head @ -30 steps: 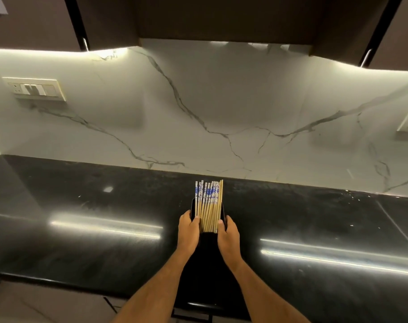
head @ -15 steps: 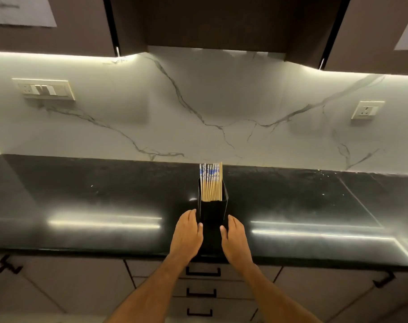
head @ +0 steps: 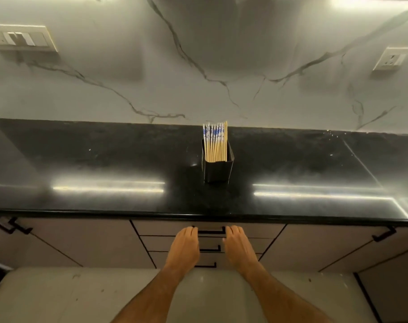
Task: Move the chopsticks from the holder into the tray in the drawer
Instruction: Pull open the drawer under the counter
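Several wooden chopsticks (head: 215, 143) with blue-and-white tops stand upright in a black square holder (head: 217, 170) on the black countertop (head: 105, 164). Below the counter's front edge, three drawers are stacked, all closed. My left hand (head: 185, 247) and right hand (head: 237, 245) reach down with straight fingers, their fingertips at the two ends of the top drawer's black handle (head: 211, 231). Neither hand holds anything. No tray is visible.
Two more black drawer handles (head: 210, 249) sit under the top one, between my hands. Cabinet doors with black handles flank the drawers on both sides. A marble backsplash carries a switch panel (head: 21, 38) at left and a socket (head: 393, 58) at right. Pale floor lies below.
My hands let go of the holder on the counter, drew back and dropped below the counter edge to the top drawer's handle. The view tilted down, showing the drawers and floor.
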{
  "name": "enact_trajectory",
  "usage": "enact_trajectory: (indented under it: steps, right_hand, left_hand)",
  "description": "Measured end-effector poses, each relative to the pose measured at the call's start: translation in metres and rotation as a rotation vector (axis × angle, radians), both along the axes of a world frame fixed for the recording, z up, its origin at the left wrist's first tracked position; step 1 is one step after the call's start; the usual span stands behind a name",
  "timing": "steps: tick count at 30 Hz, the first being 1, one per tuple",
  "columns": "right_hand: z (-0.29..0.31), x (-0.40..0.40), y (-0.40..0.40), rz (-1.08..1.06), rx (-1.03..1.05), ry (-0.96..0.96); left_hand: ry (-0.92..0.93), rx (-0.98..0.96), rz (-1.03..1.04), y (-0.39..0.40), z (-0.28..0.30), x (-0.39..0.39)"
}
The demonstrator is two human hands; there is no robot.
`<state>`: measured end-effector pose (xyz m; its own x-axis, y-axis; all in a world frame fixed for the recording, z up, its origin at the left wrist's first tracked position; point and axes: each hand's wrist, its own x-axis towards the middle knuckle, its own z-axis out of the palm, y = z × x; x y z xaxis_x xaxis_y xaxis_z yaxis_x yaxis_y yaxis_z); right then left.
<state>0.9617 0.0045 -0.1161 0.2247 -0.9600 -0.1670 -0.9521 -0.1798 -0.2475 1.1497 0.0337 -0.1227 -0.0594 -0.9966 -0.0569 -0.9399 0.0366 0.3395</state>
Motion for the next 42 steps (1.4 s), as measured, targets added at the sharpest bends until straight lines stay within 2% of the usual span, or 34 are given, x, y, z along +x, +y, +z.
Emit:
enact_trajectory:
  steps: [4,8,12,15,18,21,24,27,31,35,42]
  right_hand:
    - [-0.028,0.006,-0.023,0.060,0.051,0.049]
    - [-0.056,0.018,-0.051,0.210,0.156,0.157]
    - [-0.071,0.033,-0.072,0.217,0.127,0.148]
    - [-0.074,0.039,-0.078,0.345,0.090,0.334]
    - [-0.079,0.046,-0.076,0.273,0.082,0.248]
    - [-0.078,0.045,-0.065,0.069,0.157,0.119]
    - [-0.071,0.039,-0.044,0.172,0.177,0.209]
    - [-0.074,0.035,-0.014,0.166,0.134,0.140]
    - [-0.071,0.026,0.032,0.137,0.190,0.052]
    - [-0.071,0.020,0.073,0.156,0.206,0.054]
    - [-0.070,0.012,0.139,0.161,0.196,0.059]
  left_hand:
    - [-0.124,0.109,-0.046,-0.025,-0.033,-0.008]
    - [-0.134,0.225,-0.107,-0.054,-0.064,-0.019]
    - [-0.155,0.215,-0.183,-0.082,-0.092,-0.029]
    - [-0.189,0.182,-0.211,-0.086,-0.112,-0.025]
    - [-0.130,0.109,-0.140,-0.079,-0.119,-0.031]
    - [-0.127,0.203,-0.022,-0.070,-0.106,-0.041]
    - [-0.102,0.212,-0.035,-0.052,-0.106,-0.039]
    - [-0.085,0.203,-0.026,-0.026,-0.105,-0.036]
    - [-0.103,0.229,-0.037,0.022,-0.105,-0.044]
    - [-0.161,0.228,-0.026,0.068,-0.104,-0.051]
    - [-0.125,0.297,-0.020,0.133,-0.100,-0.059]
